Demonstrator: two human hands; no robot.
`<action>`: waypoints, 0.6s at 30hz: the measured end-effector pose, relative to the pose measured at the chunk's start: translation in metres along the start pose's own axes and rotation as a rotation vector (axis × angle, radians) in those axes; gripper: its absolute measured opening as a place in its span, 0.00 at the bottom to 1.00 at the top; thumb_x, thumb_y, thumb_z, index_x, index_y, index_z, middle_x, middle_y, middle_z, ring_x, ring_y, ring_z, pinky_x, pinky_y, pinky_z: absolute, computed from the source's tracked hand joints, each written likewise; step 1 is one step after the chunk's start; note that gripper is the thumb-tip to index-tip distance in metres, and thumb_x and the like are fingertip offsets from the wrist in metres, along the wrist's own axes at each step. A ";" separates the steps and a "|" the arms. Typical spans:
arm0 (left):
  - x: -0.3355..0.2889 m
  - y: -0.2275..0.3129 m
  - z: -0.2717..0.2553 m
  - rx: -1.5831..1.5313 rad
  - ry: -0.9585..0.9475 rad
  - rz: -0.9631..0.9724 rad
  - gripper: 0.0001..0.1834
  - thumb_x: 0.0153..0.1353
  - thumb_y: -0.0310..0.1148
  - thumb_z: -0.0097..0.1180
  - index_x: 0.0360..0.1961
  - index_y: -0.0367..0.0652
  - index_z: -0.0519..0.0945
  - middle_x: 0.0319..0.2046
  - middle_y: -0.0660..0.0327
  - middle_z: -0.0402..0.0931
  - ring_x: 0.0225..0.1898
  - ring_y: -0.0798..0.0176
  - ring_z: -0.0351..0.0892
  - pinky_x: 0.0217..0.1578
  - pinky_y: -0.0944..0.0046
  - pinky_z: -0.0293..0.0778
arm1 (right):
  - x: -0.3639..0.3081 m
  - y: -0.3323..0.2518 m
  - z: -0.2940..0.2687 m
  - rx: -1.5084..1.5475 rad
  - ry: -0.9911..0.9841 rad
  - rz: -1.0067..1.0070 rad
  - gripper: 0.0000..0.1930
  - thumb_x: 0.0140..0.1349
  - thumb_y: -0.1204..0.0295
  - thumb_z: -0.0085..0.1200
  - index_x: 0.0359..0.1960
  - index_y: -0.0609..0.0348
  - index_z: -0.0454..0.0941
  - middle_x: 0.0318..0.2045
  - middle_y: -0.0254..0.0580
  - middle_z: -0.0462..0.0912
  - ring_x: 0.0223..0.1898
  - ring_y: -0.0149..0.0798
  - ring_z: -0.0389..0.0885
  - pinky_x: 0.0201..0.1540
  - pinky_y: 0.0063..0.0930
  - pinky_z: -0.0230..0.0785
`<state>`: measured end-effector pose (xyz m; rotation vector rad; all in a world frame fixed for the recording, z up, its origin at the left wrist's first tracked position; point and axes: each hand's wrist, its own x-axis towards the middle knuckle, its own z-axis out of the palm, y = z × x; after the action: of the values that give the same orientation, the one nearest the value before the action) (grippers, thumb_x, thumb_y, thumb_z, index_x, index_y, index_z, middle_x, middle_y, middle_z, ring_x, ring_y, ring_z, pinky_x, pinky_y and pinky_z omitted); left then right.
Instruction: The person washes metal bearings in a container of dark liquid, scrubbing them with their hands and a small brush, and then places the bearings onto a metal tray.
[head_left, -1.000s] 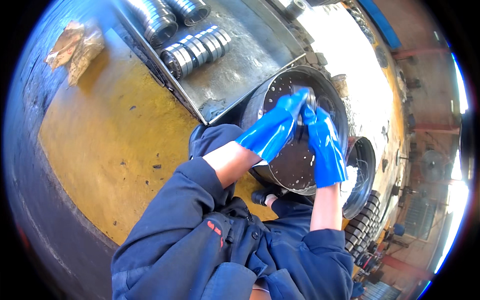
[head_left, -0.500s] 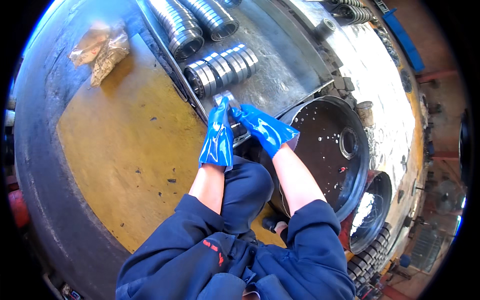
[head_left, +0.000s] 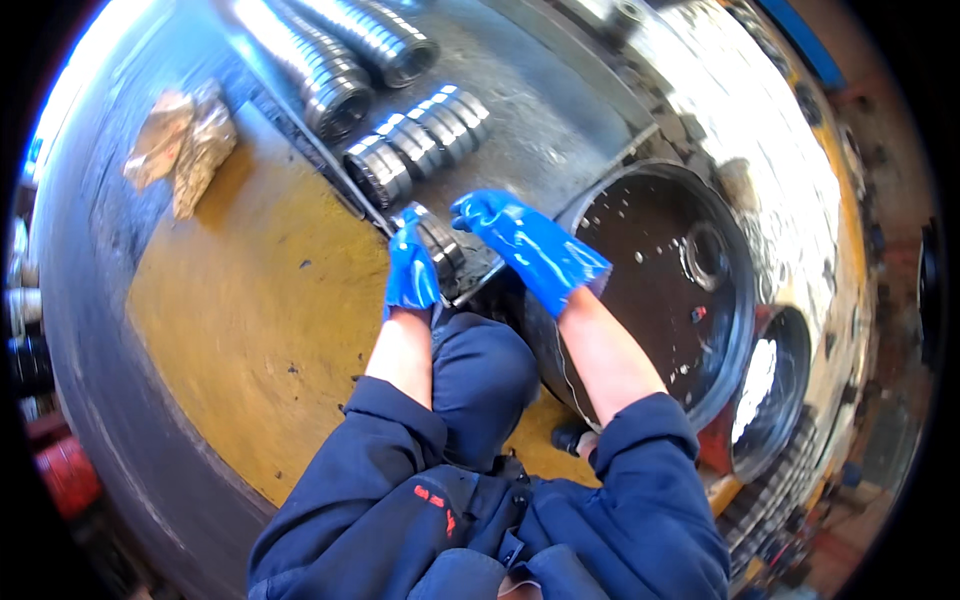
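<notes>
l hand (head_left: 411, 268) on tray (head_left: 540, 120) brg (head_left: 440, 243); ring (head_left: 692, 262) in drum (head_left: 742, 315)

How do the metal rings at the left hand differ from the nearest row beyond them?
The near rings form a shorter visible group than the row beyond. The left hand touches the near rings, while neither hand touches the row beyond. The near rings sit near a corner of the tray; the row beyond lies farther in. Both are shiny metal.

Have tray (head_left: 550, 130) on far side, ring stacks (head_left: 418, 143) on it, ring group (head_left: 440, 243) at its near corner. Have tub (head_left: 742, 325) right of tray, loose ring (head_left: 692, 262) inside, second tub (head_left: 795, 375) nearer right, bag (head_left: 185, 145) far left.
</notes>
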<state>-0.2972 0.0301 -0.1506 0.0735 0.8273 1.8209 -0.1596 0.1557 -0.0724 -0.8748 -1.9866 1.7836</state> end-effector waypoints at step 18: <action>0.000 0.077 0.195 0.884 -0.177 0.070 0.21 0.80 0.41 0.50 0.62 0.38 0.81 0.57 0.55 0.85 0.56 0.58 0.85 0.55 0.61 0.80 | -0.406 -0.054 -0.073 -0.002 0.562 0.459 0.29 0.71 0.51 0.63 0.61 0.65 0.83 0.51 0.50 0.90 0.53 0.46 0.88 0.58 0.40 0.79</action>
<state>-0.2765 0.1142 0.0401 0.8199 1.4491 1.3590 0.1805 -0.0471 0.0548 -1.7164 -1.5011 1.4976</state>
